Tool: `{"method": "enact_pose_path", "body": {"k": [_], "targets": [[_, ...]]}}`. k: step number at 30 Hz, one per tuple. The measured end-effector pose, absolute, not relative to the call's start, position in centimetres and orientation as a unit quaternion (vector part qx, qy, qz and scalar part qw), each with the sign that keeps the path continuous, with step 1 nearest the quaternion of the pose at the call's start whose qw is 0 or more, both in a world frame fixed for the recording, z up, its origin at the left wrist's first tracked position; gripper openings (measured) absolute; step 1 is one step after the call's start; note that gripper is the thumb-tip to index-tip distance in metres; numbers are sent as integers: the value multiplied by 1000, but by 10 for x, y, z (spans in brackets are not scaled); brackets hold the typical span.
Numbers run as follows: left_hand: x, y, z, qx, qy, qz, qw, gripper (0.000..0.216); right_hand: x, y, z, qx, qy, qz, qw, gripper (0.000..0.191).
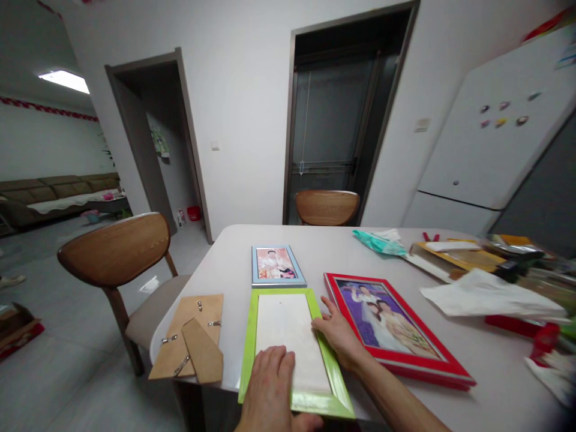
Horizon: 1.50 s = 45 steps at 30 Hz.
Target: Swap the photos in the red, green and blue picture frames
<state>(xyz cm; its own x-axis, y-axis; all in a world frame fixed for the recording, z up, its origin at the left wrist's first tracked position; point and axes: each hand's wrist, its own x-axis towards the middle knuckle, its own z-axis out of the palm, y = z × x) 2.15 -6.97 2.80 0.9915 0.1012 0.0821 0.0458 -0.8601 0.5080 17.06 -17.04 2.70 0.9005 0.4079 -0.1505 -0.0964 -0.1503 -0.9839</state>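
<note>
A light green picture frame [248, 348] lies flat near the table's front edge, a plain white sheet [294, 336] filling its opening. My left hand [269, 390] rests flat on the sheet's lower left part, fingers extended, with the thumb by the bottom rim. At the right rim, my right hand [337, 336] holds the green frame, its thumb on the border and fingers along the outer side. To the left lies a brown backing board [204, 309] with metal clips and a stand leg [202, 354]. A blue-framed photo [276, 264] sits just behind the green frame.
A red-framed photo [396, 318] lies close to my right hand. Further right are a teal plastic packet [378, 242], white paper [486, 294] and cluttered packaging [463, 255]. Wooden chairs stand at the left [117, 249] and far side [327, 206] of the white table [234, 252].
</note>
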Motion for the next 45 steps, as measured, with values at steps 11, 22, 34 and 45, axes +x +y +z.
{"method": "enact_pose_path", "body": {"k": [11, 22, 34, 45], "targets": [[36, -71, 53, 909, 66, 193, 364, 60, 153, -166, 76, -546, -97, 309, 773, 53], [34, -70, 56, 927, 75, 93, 354, 79, 155, -160, 69, -561, -109, 363, 736, 46], [30, -63, 38, 954, 79, 55, 283, 92, 163, -163, 33, -572, -56, 415, 705, 23], [28, -74, 33, 959, -68, 230, 149, 47, 162, -160, 36, -640, -144, 356, 666, 23]]}}
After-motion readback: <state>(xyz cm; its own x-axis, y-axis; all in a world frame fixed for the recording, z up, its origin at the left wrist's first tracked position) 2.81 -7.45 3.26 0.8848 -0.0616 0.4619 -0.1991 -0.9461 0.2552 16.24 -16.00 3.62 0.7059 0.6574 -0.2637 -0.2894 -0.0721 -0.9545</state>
